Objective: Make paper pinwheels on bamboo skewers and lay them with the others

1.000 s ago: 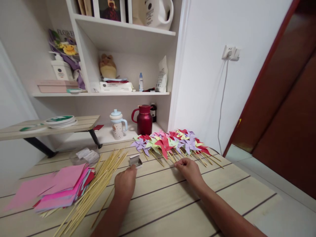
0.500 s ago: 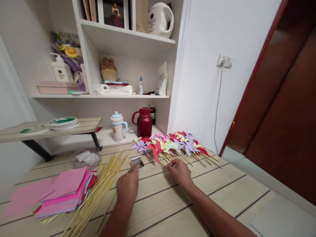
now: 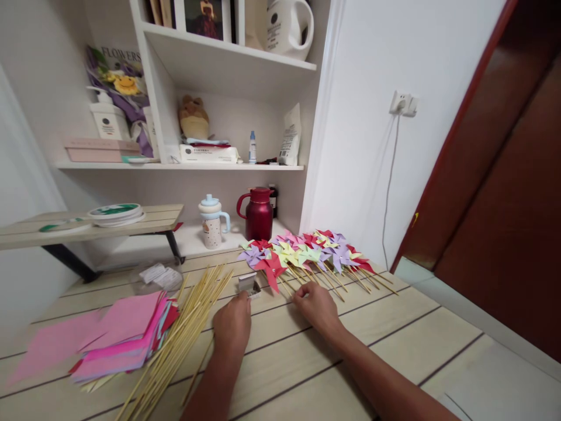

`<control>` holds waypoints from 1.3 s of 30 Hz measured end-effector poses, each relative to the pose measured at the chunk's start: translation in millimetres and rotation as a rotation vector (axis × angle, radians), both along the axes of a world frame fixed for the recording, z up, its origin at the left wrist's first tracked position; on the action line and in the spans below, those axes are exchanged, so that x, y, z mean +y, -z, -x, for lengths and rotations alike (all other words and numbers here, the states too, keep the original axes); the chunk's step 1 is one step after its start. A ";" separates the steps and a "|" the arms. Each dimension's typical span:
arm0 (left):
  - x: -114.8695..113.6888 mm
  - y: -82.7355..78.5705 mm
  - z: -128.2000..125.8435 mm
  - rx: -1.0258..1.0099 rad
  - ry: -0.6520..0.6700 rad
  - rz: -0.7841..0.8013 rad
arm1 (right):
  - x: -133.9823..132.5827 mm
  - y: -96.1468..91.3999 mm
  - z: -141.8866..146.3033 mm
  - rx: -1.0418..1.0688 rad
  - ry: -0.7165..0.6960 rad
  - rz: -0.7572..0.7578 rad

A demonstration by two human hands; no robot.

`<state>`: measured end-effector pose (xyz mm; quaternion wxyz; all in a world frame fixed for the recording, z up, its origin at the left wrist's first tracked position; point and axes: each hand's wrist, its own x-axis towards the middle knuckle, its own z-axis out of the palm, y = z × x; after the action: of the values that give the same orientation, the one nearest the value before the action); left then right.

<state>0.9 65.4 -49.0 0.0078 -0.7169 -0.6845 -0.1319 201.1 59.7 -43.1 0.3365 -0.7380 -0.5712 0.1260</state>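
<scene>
My right hand [image 3: 316, 305] is closed, its fingertips pinching the thin stick of a red paper pinwheel [image 3: 272, 271]. That pinwheel lies at the front of a pile of paper pinwheels [image 3: 302, 251] in red, purple, yellow, green and pink. My left hand [image 3: 233, 323] is curled, with its fingertips at the near edge of a small open box [image 3: 250, 286]. Small metallic bits show inside the box, too small to name. A bundle of thin wooden sticks [image 3: 188, 333] lies just left of my left hand.
Coloured paper squares [image 3: 123, 327] are stacked at the left, near a clear round container [image 3: 156, 277] with white packets. A low folding table [image 3: 162, 217] stands behind. On the shelf unit's bottom sit a cup [image 3: 213, 225] and a red jug [image 3: 259, 216].
The view has shifted slightly. My right hand has moved a little left and the red pinwheel has shifted with it. My left hand stays at the small box.
</scene>
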 end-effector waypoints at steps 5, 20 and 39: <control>2.3 0.5 0.6 -0.007 0.000 0.005 | 3.7 3.3 -5.5 0.015 0.003 -0.039; 1.0 -0.6 1.6 -0.001 0.024 -0.013 | 0.5 1.2 3.1 0.000 -0.060 -0.078; 1.5 -4.1 0.4 0.010 0.002 0.034 | 19.3 5.3 -3.3 0.120 -0.180 0.083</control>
<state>0.6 66.9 -44.8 -0.0010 -0.7182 -0.6860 -0.1165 204.3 78.9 -48.4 0.3266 -0.6880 -0.6084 0.2231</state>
